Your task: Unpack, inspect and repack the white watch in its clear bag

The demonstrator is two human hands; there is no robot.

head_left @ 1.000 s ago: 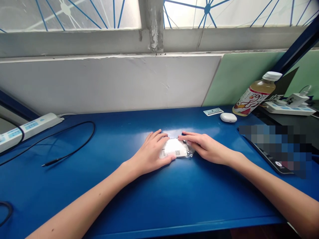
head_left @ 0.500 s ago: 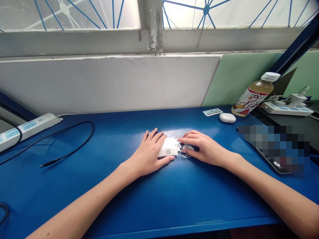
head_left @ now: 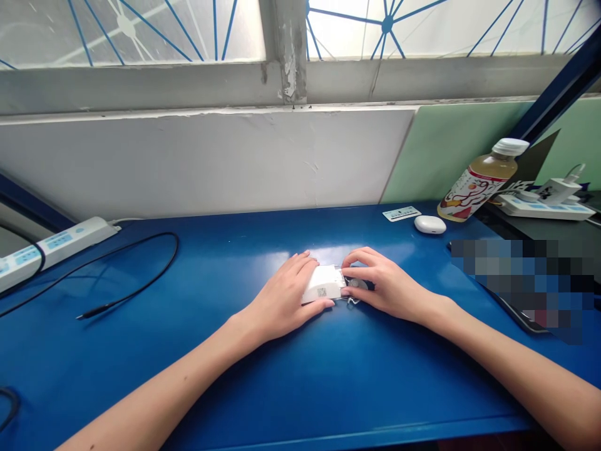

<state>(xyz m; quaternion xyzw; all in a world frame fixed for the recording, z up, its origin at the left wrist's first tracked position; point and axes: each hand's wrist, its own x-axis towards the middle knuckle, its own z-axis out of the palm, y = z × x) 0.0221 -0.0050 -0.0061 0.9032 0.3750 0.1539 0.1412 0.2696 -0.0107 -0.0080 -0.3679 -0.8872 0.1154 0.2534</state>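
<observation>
A small white packet with a printed code lies at the middle of the blue table. My left hand wraps round its left side, fingers over the top and thumb along the near edge. My right hand is curled at the packet's right end, where its fingertips pinch crumpled clear plastic. What lies inside the plastic is hidden by the fingers.
A black cable and a white power strip are at the left. At the back right are a white card, a white earbud case, a drink bottle and another power strip. A blurred-out patch sits on the right.
The flat packet has been folded or gathered into a narrower bundle. My left hand closed round it, and my right hand's fingers went from lying flat to pinching the plastic at its right end.
</observation>
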